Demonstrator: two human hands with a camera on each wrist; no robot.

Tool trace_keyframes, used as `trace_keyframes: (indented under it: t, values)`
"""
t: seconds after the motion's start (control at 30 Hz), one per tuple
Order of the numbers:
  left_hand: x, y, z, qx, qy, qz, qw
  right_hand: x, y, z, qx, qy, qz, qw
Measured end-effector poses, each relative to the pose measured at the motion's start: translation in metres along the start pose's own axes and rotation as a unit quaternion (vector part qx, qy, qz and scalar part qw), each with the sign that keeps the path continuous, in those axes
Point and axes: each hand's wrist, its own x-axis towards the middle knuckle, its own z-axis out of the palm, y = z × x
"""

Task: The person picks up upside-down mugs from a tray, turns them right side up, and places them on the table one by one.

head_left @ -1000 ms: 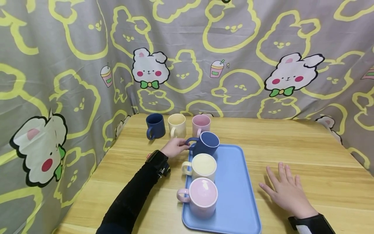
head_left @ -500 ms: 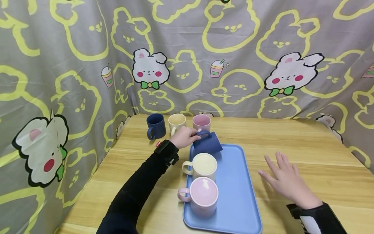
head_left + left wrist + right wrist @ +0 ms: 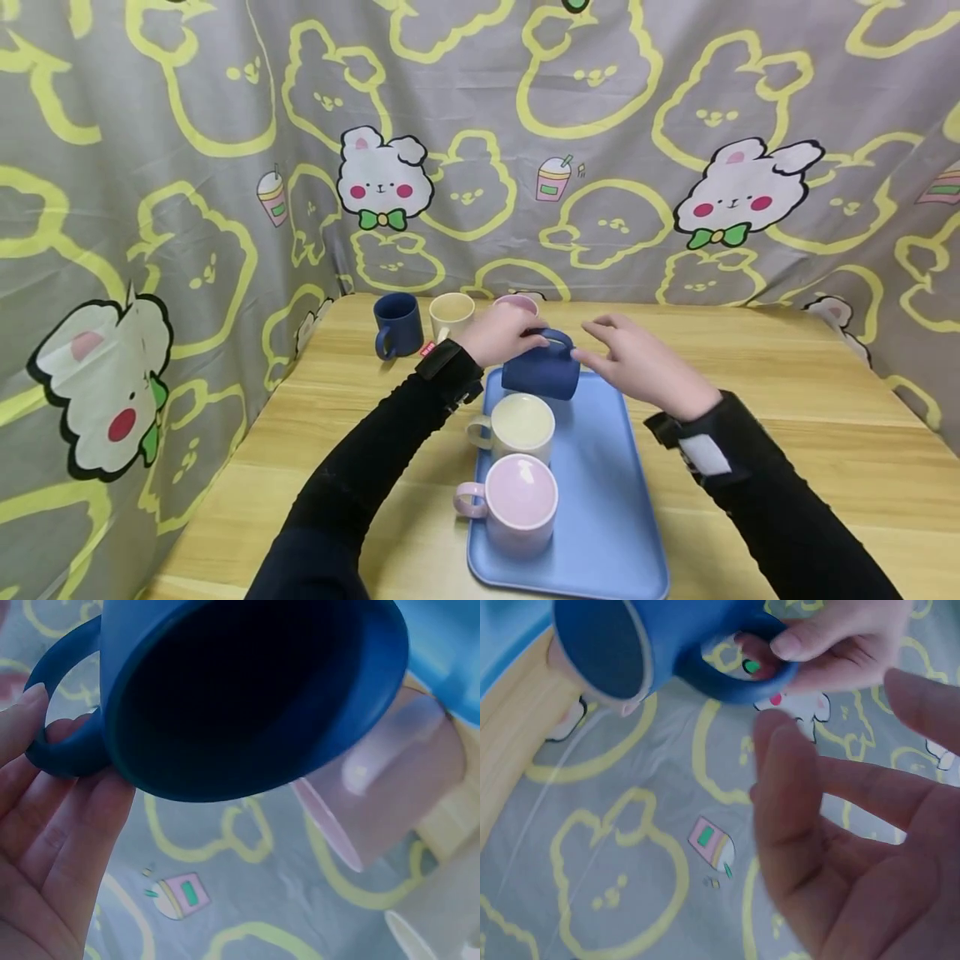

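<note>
A dark blue mug [image 3: 542, 373] lies tipped on its side in the air over the far end of the blue tray [image 3: 603, 492], handle upward. My left hand [image 3: 497, 335] pinches its handle between thumb and fingers; the left wrist view looks into the mug's dark mouth [image 3: 255, 697]. Close by on the right is my right hand [image 3: 648, 367], fingers bent a little and parted, holding nothing. In the right wrist view a gap shows between its fingertips and the mug handle [image 3: 735, 686]. A cream mug [image 3: 523, 427] and a pink mug [image 3: 521, 504] sit on the tray's left side, handles pointing left.
At the table's back edge stand another dark blue mug [image 3: 398, 325], another cream mug [image 3: 452, 313] and a second pink mug [image 3: 517, 302], partly hidden by my left hand. A patterned grey curtain [image 3: 480, 242] hangs behind the wooden table [image 3: 757, 367].
My left hand has lifted the blue mug and turned it from upright onto its side, handle up, shifting right. My right hand has come from the table at right toward the mug.
</note>
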Motion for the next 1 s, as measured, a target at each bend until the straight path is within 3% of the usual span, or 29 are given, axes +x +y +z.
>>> trace_keyframes:
  t: [0.2, 0.37, 0.57, 1.0]
  values:
    - [0.006, 0.012, -0.003, 0.032, 0.008, 0.031, 0.999, 0.03, 0.003, 0.006, 0.043, -0.018, -0.023, 0.999]
    - [0.011, 0.013, -0.001, 0.023, 0.021, 0.052, 0.9982, 0.043, 0.008, 0.006, 0.093, -0.067, 0.023, 0.993]
    - [0.011, 0.014, 0.002, -0.007, 0.012, 0.04, 0.9991, 0.05, 0.012, 0.008, 0.132, -0.097, 0.076, 0.984]
    - [0.011, 0.017, 0.007, -0.031, 0.019, 0.025, 0.9991, 0.053, 0.019, 0.02, 0.15, -0.099, 0.136, 0.974]
